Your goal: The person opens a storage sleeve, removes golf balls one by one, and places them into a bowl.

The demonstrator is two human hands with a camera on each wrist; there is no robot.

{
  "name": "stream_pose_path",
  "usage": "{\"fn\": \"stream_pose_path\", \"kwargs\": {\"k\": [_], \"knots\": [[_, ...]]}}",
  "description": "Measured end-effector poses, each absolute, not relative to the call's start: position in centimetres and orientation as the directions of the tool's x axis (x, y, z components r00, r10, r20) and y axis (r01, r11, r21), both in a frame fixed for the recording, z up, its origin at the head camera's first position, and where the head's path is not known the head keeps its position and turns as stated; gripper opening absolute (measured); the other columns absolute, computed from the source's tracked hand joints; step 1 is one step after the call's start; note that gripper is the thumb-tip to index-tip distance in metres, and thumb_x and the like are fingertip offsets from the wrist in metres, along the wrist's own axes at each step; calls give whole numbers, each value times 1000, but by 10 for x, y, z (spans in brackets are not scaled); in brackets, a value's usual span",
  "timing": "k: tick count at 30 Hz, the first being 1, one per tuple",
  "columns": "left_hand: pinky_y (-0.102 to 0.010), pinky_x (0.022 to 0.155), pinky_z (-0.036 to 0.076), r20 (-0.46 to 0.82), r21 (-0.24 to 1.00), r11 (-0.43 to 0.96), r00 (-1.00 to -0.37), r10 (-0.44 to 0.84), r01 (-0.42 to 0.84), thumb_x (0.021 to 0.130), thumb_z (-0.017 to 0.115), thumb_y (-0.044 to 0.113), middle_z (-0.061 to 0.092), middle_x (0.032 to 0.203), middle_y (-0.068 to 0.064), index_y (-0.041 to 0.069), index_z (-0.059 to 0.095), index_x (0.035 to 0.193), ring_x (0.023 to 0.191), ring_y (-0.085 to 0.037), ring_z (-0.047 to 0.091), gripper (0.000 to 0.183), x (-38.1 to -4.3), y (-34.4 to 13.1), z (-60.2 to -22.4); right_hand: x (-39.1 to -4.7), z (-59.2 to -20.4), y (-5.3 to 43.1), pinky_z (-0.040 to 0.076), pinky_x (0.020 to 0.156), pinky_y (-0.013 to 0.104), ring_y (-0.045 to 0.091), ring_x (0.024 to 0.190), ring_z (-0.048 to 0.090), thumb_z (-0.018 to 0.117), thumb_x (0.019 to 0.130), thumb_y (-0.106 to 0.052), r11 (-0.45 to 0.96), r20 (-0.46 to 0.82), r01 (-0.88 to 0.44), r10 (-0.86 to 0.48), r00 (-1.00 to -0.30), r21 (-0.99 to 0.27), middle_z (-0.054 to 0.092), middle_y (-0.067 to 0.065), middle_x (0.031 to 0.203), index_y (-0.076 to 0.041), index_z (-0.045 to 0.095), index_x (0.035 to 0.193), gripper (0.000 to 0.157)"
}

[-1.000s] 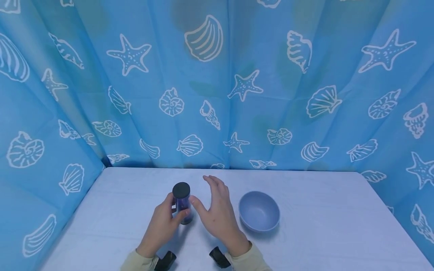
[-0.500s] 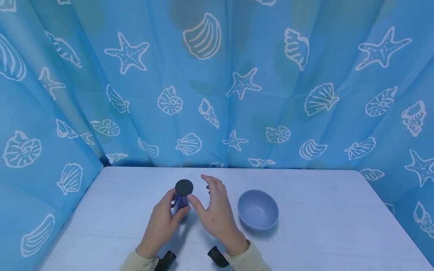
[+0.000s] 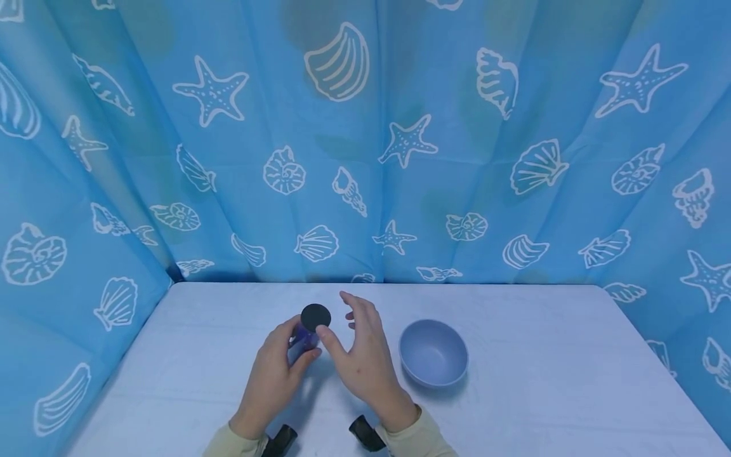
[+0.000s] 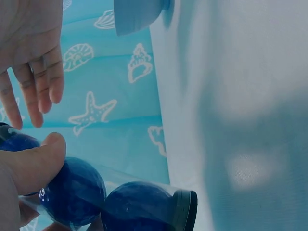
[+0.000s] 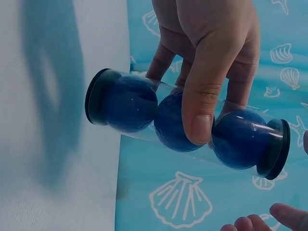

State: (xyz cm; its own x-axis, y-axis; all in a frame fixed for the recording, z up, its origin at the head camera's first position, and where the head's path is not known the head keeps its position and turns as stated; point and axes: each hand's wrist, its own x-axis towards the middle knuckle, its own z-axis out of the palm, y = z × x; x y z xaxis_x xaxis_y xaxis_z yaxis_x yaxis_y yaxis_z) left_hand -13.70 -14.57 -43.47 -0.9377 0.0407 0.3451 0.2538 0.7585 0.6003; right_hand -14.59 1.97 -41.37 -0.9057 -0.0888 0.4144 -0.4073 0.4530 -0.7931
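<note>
My left hand grips a clear tube of blue balls around its middle, thumb on the near side. Three dark blue balls sit in a row inside, and a black cap closes the top end. A second dark cap shows at the lower end. In the head view the tube leans with its top to the right, held above the table. Beside the top cap is my right hand, fingers extended and holding nothing. Its thumb overlaps the cap in the head view, but the right wrist view shows a gap.
A blue-grey bowl stands on the white table to the right of my right hand; its inside looks bare. A blue curtain with white shells and starfish surrounds the table's back and sides.
The tube's capped top has tilted rightward toward my right hand, and its lower end has gone from sight behind my left hand in the head view. The right hand has barely moved.
</note>
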Motion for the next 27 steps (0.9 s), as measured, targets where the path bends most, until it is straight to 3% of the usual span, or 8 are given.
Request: {"fn": "stream_pose_path", "kwargs": {"k": [9, 20, 27], "knots": [[-56, 100, 49, 333, 558, 799, -942, 30, 223, 89, 79, 23, 61, 128, -17, 3, 51, 139, 121, -35, 56, 61, -134, -144, -434, -145, -413, 19, 53, 83, 41, 13, 102, 52, 63, 97, -50, 431, 377, -374, -84, -923, -821, 54, 4, 132, -13, 49, 147, 63], [-55, 99, 51, 347, 542, 811, -938, 26, 223, 88, 79, 25, 59, 130, -15, 7, 52, 139, 120, -33, 54, 60, -133, -143, -435, -145, -411, 20, 48, 73, 27, 12, 91, 51, 61, 99, -47, 442, 357, -376, -130, -925, -814, 55, 3, 120, -11, 56, 141, 56], [-56, 96, 51, 387, 523, 814, -921, 37, 253, 84, 83, 25, 60, 127, -15, 9, 55, 136, 116, -33, 55, 61, -133, -142, -435, -145, -411, 19, 53, 74, 32, 11, 86, 52, 61, 99, -46, 429, 364, -385, -134, -922, -817, 54, -1, 106, -10, 60, 137, 52]]}}
